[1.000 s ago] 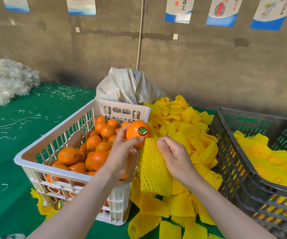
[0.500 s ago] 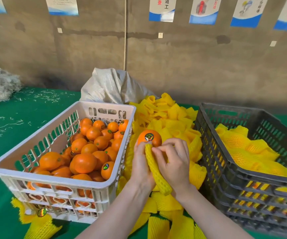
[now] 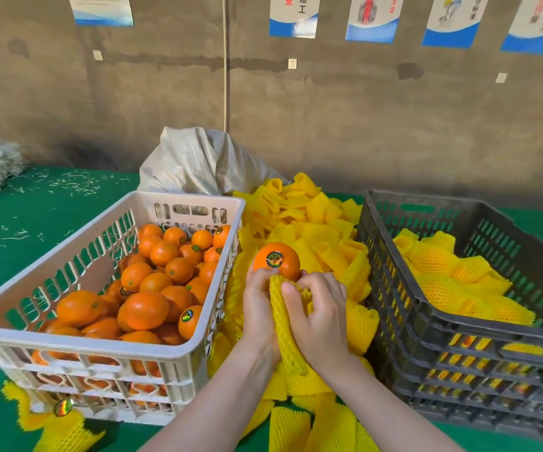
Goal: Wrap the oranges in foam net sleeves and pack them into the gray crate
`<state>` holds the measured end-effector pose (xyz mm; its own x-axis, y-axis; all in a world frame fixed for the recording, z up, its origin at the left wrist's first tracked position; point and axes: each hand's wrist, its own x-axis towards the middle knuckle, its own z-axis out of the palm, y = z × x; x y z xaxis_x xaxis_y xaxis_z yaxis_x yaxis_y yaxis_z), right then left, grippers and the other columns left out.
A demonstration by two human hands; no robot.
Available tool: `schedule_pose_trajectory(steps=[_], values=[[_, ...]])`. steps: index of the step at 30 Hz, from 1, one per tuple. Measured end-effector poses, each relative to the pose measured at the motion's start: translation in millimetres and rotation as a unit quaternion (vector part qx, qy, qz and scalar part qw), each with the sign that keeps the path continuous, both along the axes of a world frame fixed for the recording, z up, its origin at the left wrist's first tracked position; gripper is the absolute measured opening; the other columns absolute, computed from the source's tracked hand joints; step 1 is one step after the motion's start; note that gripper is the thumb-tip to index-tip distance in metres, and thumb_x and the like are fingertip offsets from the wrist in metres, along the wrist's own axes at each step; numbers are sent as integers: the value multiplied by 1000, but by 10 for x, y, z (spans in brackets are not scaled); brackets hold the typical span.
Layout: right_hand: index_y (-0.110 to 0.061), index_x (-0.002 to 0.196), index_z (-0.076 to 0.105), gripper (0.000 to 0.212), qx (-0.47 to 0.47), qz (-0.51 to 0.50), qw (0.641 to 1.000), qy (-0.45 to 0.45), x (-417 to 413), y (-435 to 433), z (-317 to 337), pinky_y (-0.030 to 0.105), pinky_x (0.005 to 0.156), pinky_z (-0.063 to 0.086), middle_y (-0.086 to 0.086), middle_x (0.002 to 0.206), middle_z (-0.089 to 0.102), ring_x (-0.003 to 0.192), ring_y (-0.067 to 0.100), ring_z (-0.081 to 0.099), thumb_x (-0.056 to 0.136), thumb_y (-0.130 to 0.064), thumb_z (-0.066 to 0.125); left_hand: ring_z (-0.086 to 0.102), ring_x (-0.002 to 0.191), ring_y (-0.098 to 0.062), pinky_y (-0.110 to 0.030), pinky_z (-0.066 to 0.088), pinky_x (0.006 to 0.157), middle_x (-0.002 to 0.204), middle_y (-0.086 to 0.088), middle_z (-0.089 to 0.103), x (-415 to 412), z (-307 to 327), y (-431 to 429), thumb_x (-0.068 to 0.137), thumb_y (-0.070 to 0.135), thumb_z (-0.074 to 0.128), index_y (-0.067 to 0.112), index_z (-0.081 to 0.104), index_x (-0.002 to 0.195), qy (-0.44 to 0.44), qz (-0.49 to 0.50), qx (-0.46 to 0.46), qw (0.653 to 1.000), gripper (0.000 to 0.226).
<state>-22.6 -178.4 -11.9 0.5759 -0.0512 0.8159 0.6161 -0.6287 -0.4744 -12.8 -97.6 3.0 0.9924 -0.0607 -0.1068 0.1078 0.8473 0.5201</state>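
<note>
Head view: left hand (image 3: 258, 309) and right hand (image 3: 324, 321), fingers clamped on a foam net sleeve (image 3: 284, 327), spread its mouth, apparently to admit the orange (image 3: 276, 261), between white crate (image 3: 100, 346) and gray crate (image 3: 459, 327) at the bench's front.

You had bright, even light, with soft shadows under the white crate (image 3: 67, 345). Your picture curved at its edges but looked sharp.

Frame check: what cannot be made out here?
- Head view: lower half of the round orange, hidden by the left hand, right hand and yellow foam net sleeve.
- Head view: right side of the gray plastic crate, cut off by the frame edge.
- Head view: the white-and-blue wall posters, cropped at the top.
</note>
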Motion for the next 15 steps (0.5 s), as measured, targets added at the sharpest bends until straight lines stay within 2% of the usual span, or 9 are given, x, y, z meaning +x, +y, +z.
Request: schedule_pose_trajectory(steps=[1,3,6,8,11,13,15], values=[[-5,72,60,58,-5,8,1000,-17,0,-15,-17,31,75,36,3,74,62,80,15,52,96,-51,33,62,53,-21,-29,54,57,63,-10,60,-15,9,2,74,23,55,12,64,85,9,-23,-3,1000,18],[-4,74,62,54,-15,16,998,-50,6,-40,-49,29,76,37,4,74,63,80,13,51,97,-44,36,67,59,-22,-30,56,66,68,-14,66,-36,12,13,74,38,57,3,73,67,27,-51,1,998,39],[-6,83,63,48,-16,32,997,-69,15,-50,-59,30,74,39,8,75,64,78,14,50,99,-40,33,67,66,-23,-29,57,68,73,-14,66,-51,23,26,72,57,56,1,72,76,19,-77,-18,997,58],[-8,88,61,44,-8,58,996,-70,7,-60,-30,31,71,40,7,76,64,76,14,50,100,-39,31,67,69,-24,-30,58,67,77,-15,66,-38,22,39,75,54,57,2,69,84,9,-87,-20,996,54],[-20,93,54,33,16,108,993,-33,-28,-86,43,25,67,41,-8,81,59,75,9,50,99,-43,31,65,57,-18,-27,55,56,63,-9,65,-51,23,74,81,44,54,9,71,64,-19,-81,-5,997,43],[-21,92,57,34,44,157,986,39,-51,-81,102,26,62,43,-14,77,55,71,9,53,97,-47,35,58,46,-12,-23,50,49,52,-2,58,-47,21,68,82,40,52,15,63,56,-33,-86,9,996,37],[-16,86,61,32,61,172,979,87,-34,-92,160,27,61,44,-19,73,55,69,3,56,95,-40,43,57,52,-14,-28,50,55,58,-3,55,-43,34,52,78,36,59,16,55,76,-25,-67,20,997,21]])
